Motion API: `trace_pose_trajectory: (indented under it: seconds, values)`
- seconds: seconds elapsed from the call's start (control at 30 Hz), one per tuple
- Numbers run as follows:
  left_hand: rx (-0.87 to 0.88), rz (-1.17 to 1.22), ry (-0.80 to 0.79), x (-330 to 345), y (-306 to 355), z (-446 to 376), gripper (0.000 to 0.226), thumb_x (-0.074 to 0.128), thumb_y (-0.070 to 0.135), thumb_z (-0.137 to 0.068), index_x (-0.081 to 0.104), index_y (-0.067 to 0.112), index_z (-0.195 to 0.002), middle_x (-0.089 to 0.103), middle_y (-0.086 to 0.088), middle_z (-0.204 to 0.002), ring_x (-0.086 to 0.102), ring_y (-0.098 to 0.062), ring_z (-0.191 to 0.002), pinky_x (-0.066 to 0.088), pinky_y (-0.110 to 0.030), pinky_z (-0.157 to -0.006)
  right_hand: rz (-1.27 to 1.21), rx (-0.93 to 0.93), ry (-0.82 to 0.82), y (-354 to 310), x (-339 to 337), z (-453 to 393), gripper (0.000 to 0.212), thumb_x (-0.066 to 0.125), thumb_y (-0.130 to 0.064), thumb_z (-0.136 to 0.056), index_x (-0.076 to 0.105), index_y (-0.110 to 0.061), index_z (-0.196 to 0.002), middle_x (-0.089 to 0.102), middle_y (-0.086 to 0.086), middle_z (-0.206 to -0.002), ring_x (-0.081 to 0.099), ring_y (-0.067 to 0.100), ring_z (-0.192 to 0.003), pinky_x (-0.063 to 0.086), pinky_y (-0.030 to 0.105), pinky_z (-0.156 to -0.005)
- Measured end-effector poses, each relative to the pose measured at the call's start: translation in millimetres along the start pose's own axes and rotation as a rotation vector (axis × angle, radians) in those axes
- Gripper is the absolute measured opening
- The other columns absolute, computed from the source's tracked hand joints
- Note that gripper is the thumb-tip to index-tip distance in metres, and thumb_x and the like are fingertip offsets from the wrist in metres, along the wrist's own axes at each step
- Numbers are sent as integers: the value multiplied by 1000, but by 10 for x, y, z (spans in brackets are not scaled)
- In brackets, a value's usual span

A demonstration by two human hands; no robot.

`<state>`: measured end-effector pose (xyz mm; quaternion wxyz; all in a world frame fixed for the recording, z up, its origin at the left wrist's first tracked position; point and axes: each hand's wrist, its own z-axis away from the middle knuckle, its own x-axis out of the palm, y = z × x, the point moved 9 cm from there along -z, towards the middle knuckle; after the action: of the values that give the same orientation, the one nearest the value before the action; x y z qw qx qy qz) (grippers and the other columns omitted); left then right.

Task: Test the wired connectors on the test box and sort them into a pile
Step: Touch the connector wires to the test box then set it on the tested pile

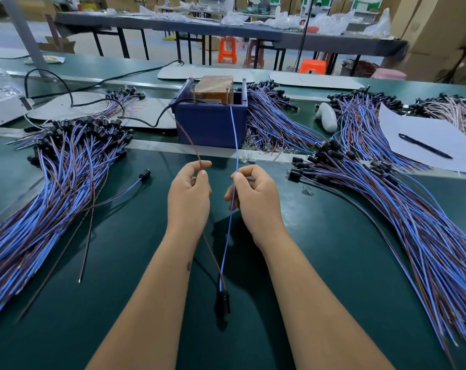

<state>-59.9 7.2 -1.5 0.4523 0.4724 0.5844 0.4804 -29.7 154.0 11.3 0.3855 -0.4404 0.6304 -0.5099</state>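
Nearest, between the two forearms, a black connector (pixel 222 303) hangs just above the green bench (pixel 320 276), with a brown wire (pixel 191 140) and a blue wire (pixel 236 145) rising out of its top. The two wires run up together from the connector and part at the hands.

The left hand (pixel 189 194) pinches the brown wire between thumb and forefinger, the other fingers (pixel 200 173) curled loosely in. The right hand (pixel 254 194) pinches the blue wire the same way, thumb against forefinger, the rest of the fingers folded toward the palm. The hands are near each other but apart.

From the hands both wires stretch away to the blue box (pixel 210 121) standing at the middle of the bench. The blue wire's far end reaches the box's near top edge on the right; the brown wire's far end meets its left side. A brown block (pixel 213 88) sits inside the box, and a black cable (pixel 98 84) trails off from the box to the far left.

To the left of the hands lies a big pile of wired connectors (pixel 53 188), black ends pointing far, with one loose wired connector (pixel 144 173) lying between that pile and the left hand. To the right lies another pile (pixel 400 209), fanned toward the near right corner. Beyond it, at far right, a sheet of paper (pixel 424 140) carries a black pen (pixel 424 146), and a white handle-shaped object (pixel 326 117) rests just left of the paper. More bundles (pixel 274 121) lie just right of the box.
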Motion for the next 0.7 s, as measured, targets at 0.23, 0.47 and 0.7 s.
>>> trace_pose_trajectory:
  seconds: [0.23,0.47,0.7]
  values:
    - [80,-134,41,-53,48,-28,26,45,19,-97,68,30,-102,35,13,-40,29,-6,-39,30,-24,-45,-17,-39,64,-30,-95,-10,15,49,-12,-99,58,-15,-89,55,-3,-59,49,7,-51,43,17,-52]
    - [140,-47,59,-87,153,-21,30,42,15,-100,67,31,-108,41,18,-44,31,-4,-41,28,-15,-43,-98,-13,64,1,-112,-21,17,49,-6,-97,61,-18,-94,54,-3,-65,50,7,-56,47,20,-56]
    - [162,-18,76,-129,134,-74,31,40,16,-103,63,27,-120,38,17,-49,28,-5,-46,29,-17,-45,-85,-5,31,20,-84,-36,23,48,-5,-97,63,-22,-98,55,-3,-67,49,8,-55,46,16,-55]
